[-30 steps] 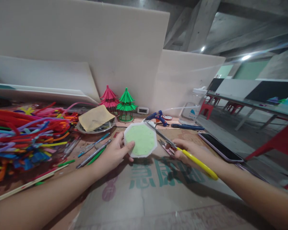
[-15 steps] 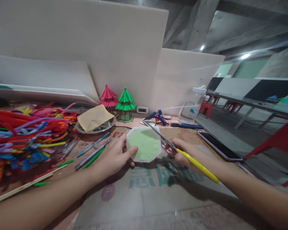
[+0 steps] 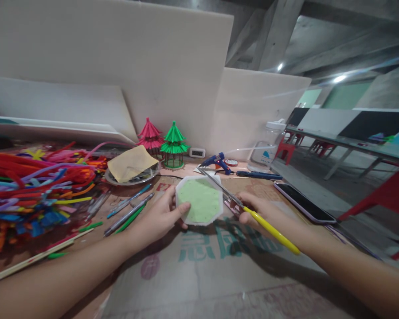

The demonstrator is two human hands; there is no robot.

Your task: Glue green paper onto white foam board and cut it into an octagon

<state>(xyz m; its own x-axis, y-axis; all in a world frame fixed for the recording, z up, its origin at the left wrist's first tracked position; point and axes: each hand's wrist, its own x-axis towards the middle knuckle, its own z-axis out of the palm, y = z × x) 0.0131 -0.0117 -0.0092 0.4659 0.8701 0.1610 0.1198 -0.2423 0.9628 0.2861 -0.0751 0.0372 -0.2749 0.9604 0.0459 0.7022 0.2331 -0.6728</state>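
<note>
My left hand [image 3: 159, 215] pinches the left edge of a white foam octagon with a light green face [image 3: 200, 200], held just above the cardboard-covered table. My right hand [image 3: 257, 212] grips a pair of yellow-handled scissors [image 3: 252, 212]. Their metal blades run up and left along the octagon's right edge, and the tips reach past its top corner.
A heap of coloured pipe cleaners [image 3: 29, 186] fills the left. Pens [image 3: 128, 208] lie beside my left hand. Behind stand a pink pagoda model [image 3: 149, 137] and a green one [image 3: 174, 144], a metal dish with tan paper [image 3: 131, 166], a blue glue gun [image 3: 217, 161], a clear bottle [image 3: 266, 148] and a phone [image 3: 304, 204].
The octagon has turned in my left hand and come down slightly to the right. The scissors stay at its right edge, shifted a little.
</note>
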